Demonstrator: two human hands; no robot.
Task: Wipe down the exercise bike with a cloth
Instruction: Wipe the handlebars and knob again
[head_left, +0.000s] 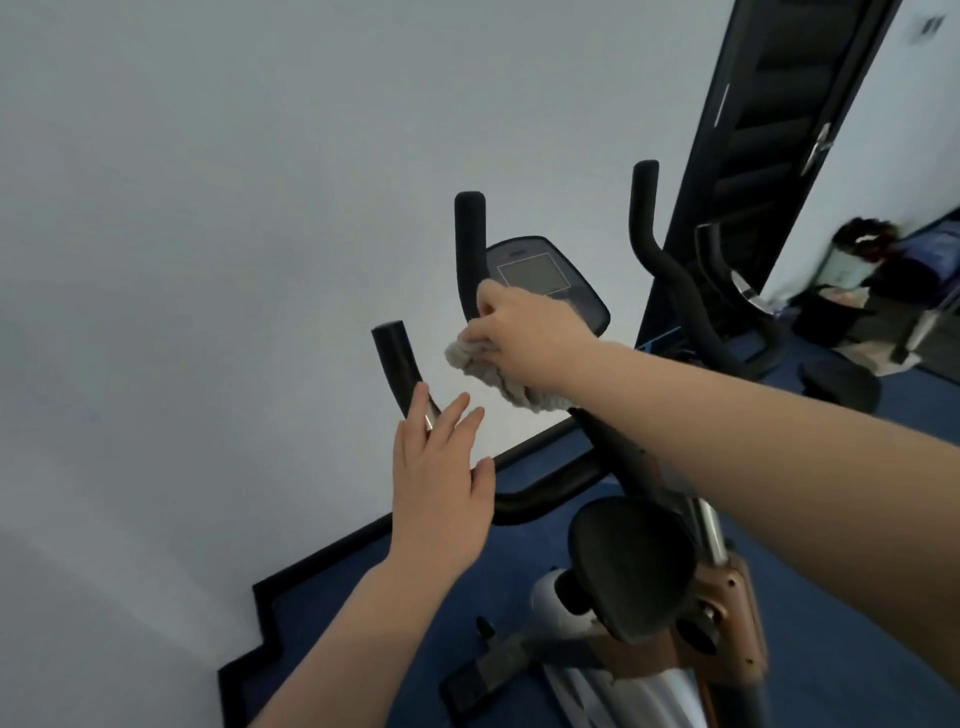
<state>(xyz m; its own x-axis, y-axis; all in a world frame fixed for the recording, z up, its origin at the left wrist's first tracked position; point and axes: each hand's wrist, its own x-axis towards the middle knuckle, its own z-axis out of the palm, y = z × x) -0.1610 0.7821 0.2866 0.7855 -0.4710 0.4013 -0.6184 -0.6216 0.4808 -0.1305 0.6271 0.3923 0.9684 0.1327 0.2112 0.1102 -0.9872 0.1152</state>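
In the head view, the right hand (524, 332) grips a bunched grey cloth (498, 382) against the inner upright handle (470, 254) of the exercise bike (639, 566), beside the console (545, 283). The left hand (441, 478) is open, fingers spread over the low handlebar (397, 364). The handle's long axis points up. I judge the wiping is at the upper part; seat and frame look still to do.

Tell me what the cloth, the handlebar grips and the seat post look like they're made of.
Cloth: seemingly terry or microfibre, grey-beige; nubby looped surface, bunched in the right hand.
Handlebar grips: probably foam or rubber sleeves; matte black, rounded ends, no glare.
Seat post: likely chromed or polished steel; bright reflective streaks along it.
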